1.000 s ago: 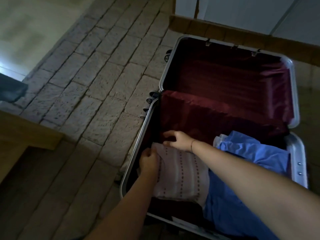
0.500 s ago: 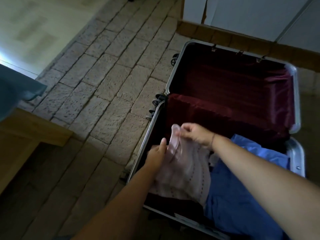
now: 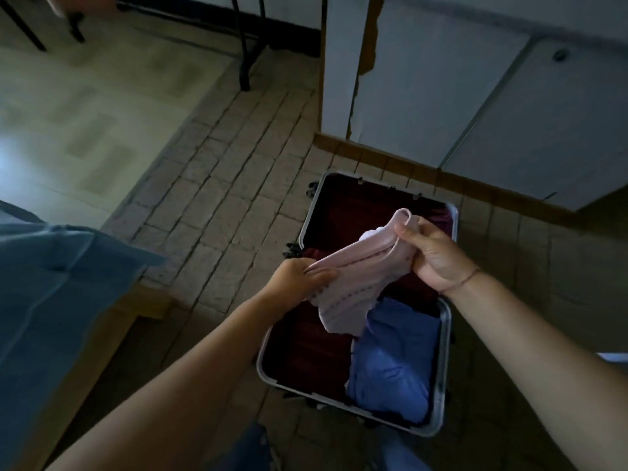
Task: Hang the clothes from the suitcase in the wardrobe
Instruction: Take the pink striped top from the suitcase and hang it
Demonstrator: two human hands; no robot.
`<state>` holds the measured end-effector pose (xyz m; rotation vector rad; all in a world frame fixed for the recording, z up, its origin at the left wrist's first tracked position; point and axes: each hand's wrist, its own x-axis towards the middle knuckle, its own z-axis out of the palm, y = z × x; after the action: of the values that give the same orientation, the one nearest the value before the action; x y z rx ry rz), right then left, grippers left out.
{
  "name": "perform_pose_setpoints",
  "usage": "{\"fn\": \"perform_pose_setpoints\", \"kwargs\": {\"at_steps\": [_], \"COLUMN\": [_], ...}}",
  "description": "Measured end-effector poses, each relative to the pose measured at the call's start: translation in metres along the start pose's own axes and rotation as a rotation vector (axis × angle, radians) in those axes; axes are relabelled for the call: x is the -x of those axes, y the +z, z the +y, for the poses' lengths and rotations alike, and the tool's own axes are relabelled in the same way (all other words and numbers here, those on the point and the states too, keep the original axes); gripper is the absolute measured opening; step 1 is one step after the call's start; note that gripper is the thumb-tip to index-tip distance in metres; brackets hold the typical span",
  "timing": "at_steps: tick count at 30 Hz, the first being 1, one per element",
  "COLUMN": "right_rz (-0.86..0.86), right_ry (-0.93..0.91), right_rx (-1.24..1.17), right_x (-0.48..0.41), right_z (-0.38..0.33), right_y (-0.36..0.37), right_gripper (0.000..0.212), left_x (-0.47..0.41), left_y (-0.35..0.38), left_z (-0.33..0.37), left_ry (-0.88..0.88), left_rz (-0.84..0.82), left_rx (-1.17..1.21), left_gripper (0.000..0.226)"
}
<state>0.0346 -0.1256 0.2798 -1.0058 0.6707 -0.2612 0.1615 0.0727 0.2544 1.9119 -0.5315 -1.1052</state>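
An open silver suitcase (image 3: 443,362) with dark red lining lies on the brick-patterned floor. Above it hangs a pale pink garment (image 3: 353,294) with dotted stripes, lifted clear of the case. My left hand (image 3: 299,280) grips its lower left edge. My right hand (image 3: 431,253) pinches its upper edge, higher and further right. A blue garment (image 3: 394,362) lies crumpled in the right side of the near half. Behind the suitcase stand the white wardrobe doors (image 3: 424,96), closed.
A bed with a blue cover (image 3: 51,294) and a wooden frame (image 3: 112,334) fills the left side. Black metal legs (image 3: 246,45) stand on the pale floor at the back. A wooden skirting strip (image 3: 407,168) runs under the wardrobe.
Both hands have lifted the pink garment up out of the suitcase. The view has pulled back and up, so the suitcase looks smaller and the wardrobe doors show.
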Motion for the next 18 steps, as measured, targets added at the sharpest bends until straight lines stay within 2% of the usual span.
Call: {"fn": "perform_pose_setpoints", "kwargs": {"at_steps": [3, 4, 7, 8, 12, 16, 18], "right_rz": [0.054, 0.072, 0.15, 0.178, 0.233, 0.254, 0.27], "right_ry": [-0.055, -0.079, -0.178, -0.209, -0.315, -0.422, -0.454], "right_rx": [0.103, 0.186, 0.397, 0.432, 0.494, 0.508, 0.525], "right_x": [0.041, 0.055, 0.101, 0.118, 0.19, 0.256, 0.285], "right_z": [-0.072, -0.095, -0.166, -0.189, -0.271, -0.332, -0.354], "right_y": [0.019, 0.024, 0.032, 0.032, 0.033, 0.031, 0.027], "right_gripper": [0.041, 0.038, 0.009, 0.006, 0.016, 0.029, 0.024], "left_x": [0.04, 0.054, 0.093, 0.107, 0.157, 0.2, 0.215], "left_y": [-0.015, -0.019, -0.031, -0.034, -0.038, -0.033, -0.028], "left_z": [0.079, 0.105, 0.184, 0.21, 0.306, 0.382, 0.411], "left_ry": [0.005, 0.003, 0.033, 0.048, 0.145, 0.276, 0.337], "left_rz": [0.035, 0.04, 0.042, 0.048, 0.069, 0.008, -0.026], "left_rx": [0.036, 0.039, 0.012, 0.01, 0.003, -0.036, -0.068], "left_gripper": [0.048, 0.051, 0.034, 0.03, 0.024, 0.023, 0.029]}}
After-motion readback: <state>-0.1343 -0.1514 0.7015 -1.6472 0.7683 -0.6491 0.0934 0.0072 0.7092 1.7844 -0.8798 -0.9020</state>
